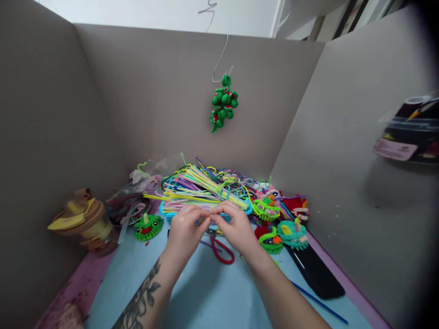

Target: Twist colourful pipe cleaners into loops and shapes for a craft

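Note:
My left hand point(187, 225) and my right hand point(237, 224) meet in the middle, fingertips pinched together and touching. Whatever lies between the fingertips is too small and too hidden to name. Just below them on the blue mat point(212, 301) rests a cutting or gripping tool with red handles point(224, 261), its head partly covered by my hands. Behind the hands, a blue tray point(249, 210) is heaped with pipe cleaners point(192, 187) in yellow, pink, purple and green. A purple pipe cleaner point(206, 245) lies beside the red handles.
Left stand a green fuzzy figure point(148, 227) and a brown container point(99, 228). On the right are several colourful fuzzy figures point(270, 240), a black flat object point(317, 269) and a blue stick point(320, 301). Green braided pieces point(224, 103) hang from a wire on the grey partition point(154, 100).

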Tool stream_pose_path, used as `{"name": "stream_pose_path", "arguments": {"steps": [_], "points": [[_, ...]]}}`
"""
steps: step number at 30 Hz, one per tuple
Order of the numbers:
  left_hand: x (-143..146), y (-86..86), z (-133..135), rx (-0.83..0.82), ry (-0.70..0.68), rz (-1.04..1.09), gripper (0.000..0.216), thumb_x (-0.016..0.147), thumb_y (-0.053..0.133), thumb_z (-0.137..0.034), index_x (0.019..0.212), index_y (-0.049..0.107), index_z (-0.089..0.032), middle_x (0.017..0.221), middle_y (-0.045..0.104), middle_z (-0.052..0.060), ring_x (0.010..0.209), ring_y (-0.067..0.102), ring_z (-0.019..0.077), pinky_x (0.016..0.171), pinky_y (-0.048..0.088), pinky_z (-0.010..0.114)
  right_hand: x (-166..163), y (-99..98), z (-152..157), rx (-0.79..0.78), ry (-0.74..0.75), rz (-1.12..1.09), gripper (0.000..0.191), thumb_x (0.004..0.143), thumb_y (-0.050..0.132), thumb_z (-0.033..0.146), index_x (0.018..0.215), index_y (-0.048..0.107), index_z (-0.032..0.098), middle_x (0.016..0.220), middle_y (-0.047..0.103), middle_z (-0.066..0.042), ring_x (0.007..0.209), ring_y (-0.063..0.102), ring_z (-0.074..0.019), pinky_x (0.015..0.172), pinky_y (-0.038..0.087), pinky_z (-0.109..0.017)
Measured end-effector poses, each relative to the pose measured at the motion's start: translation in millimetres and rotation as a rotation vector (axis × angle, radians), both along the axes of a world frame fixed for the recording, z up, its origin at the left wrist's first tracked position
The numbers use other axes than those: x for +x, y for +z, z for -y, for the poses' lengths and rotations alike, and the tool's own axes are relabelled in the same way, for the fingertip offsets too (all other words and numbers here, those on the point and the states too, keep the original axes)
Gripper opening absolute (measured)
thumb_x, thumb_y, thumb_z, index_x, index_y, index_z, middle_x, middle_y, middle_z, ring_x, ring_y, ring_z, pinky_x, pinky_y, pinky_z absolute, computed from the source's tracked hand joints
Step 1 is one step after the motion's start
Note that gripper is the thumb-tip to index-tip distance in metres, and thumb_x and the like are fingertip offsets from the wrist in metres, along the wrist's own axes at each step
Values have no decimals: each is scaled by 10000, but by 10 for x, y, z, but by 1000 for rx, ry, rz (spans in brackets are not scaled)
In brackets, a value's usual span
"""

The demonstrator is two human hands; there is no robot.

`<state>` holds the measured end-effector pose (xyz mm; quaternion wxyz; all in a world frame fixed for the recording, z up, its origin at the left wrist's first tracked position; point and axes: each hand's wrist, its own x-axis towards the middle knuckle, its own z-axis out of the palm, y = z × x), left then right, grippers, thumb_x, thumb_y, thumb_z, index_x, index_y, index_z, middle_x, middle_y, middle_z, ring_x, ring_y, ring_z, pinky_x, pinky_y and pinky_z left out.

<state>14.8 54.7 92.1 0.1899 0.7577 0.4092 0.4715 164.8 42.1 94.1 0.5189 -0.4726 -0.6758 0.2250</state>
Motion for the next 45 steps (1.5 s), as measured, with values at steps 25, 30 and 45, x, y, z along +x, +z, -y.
{"name": "stream_pose_path", "arguments": {"steps": [25,30,45], "points": [[-287,-64,-300,-768,-225,553,384,736,637,-445,984,673,-153,1041,669,114,977,597,225,790,461,293,92,-334,-325,-767,238,-1181,57,705,573,170,734,622,172,619,643,-21,521,553,-140,517,434,-253],[-218,-225,-348,-959,-349,616,268,686,718,-342,849,692,-131,851,678,78,765,619,149,678,484,238,107,-441,-391,-874,270,-1217,93,767,518,172,697,579,177,525,590,-2,457,539,-139,484,432,-260],[-126,-297,-469,-1000,-198,1297,143,832,518,-55,743,596,-135,617,628,-17,555,622,51,568,541,135,31,-227,-225,-708,296,-1134,148,759,649,287,839,627,164,676,643,-3,544,593,-96,466,422,-183]]}}
